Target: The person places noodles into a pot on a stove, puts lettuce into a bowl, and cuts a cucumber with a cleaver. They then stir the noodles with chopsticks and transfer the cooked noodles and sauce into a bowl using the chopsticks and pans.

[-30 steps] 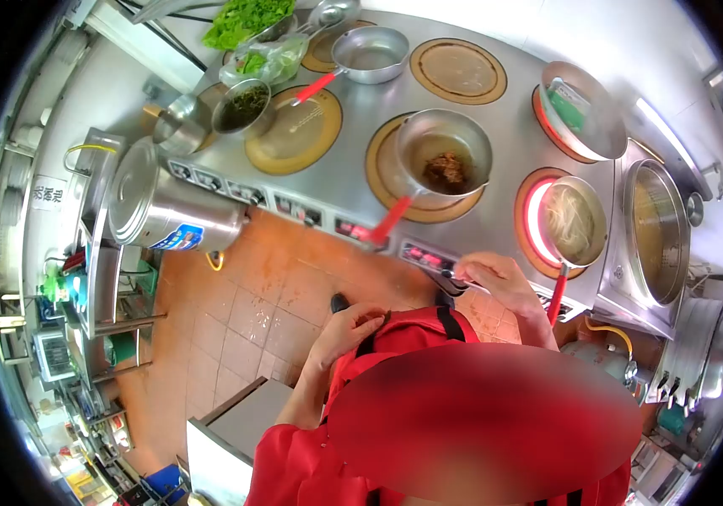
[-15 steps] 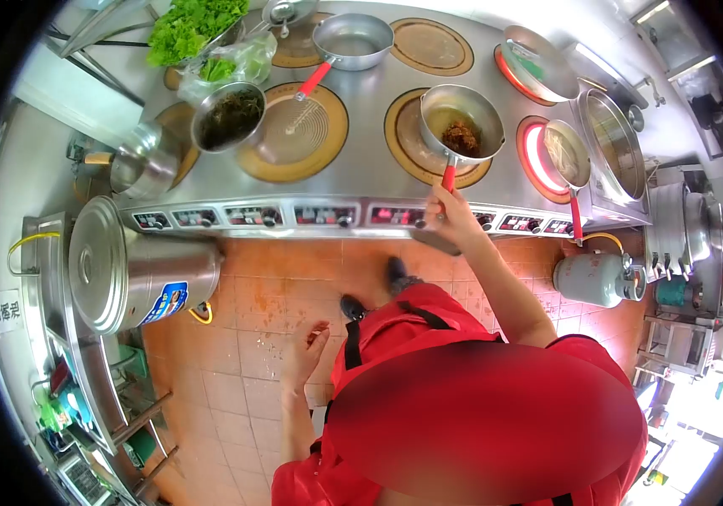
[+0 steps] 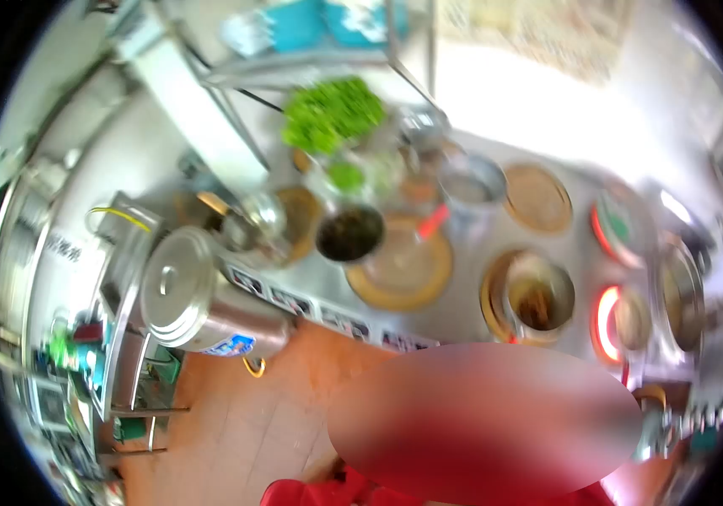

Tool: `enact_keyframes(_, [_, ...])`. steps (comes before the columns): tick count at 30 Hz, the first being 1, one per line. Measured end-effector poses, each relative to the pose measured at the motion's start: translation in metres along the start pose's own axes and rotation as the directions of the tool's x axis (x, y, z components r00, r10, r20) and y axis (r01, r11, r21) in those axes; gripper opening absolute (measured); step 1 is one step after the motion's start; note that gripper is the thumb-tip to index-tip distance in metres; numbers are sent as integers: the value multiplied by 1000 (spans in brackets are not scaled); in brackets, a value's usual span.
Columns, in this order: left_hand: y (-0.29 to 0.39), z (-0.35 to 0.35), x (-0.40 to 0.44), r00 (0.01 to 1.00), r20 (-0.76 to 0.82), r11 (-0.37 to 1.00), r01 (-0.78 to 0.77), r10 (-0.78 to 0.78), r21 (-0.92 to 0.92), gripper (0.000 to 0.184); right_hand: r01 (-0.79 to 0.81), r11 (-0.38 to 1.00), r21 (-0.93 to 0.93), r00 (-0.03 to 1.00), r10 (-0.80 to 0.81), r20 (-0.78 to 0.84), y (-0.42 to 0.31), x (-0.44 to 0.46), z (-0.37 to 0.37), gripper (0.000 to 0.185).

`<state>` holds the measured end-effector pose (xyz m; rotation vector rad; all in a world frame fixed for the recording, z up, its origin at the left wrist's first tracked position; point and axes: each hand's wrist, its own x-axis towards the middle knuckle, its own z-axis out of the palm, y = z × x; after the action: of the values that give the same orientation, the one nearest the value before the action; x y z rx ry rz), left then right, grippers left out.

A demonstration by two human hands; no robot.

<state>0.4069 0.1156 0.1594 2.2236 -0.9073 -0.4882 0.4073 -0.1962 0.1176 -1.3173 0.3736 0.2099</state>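
Note:
A saucepan (image 3: pixel 557 285) with brown food (image 3: pixel 535 305) at its bottom sits on a round hob at the right. Only the top of its red handle shows; the rest runs behind the smooth red oval that covers my body. My right hand is hidden there, so its hold on the handle is not visible. Low in the frame, beside my red sleeve, a small smeared patch looks like my left hand (image 3: pixel 325 470); its fingers are unreadable. A pot of dark greens (image 3: pixel 349 234) and a pan with a red handle (image 3: pixel 471 179) stand on the cooktop.
A smaller pan (image 3: pixel 633 319) sits on a glowing red hob (image 3: pixel 607 322) at the right, beside a large pot (image 3: pixel 682 291). Leafy lettuce (image 3: pixel 333 114) lies at the back. A tall lidded steel pot (image 3: pixel 247 316) stands left of the cooktop.
My view has swung up and left, blurring the picture, and shows a shelf at the back. My right hand, seen earlier on the saucepan's red handle, is now hidden. My left hand sits lower in view.

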Motion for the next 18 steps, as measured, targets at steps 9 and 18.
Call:
enact_keyframes(9, [-30, -73, 11, 976, -32, 916, 189, -214, -355, 26, 172, 951, -258, 831, -280, -480, -103, -40, -73, 10])
enact_keyframes(18, [-140, -138, 2, 971, 235, 898, 73, 35, -434, 24, 188, 950, -251, 881, -276, -384, -141, -5, 163, 29])
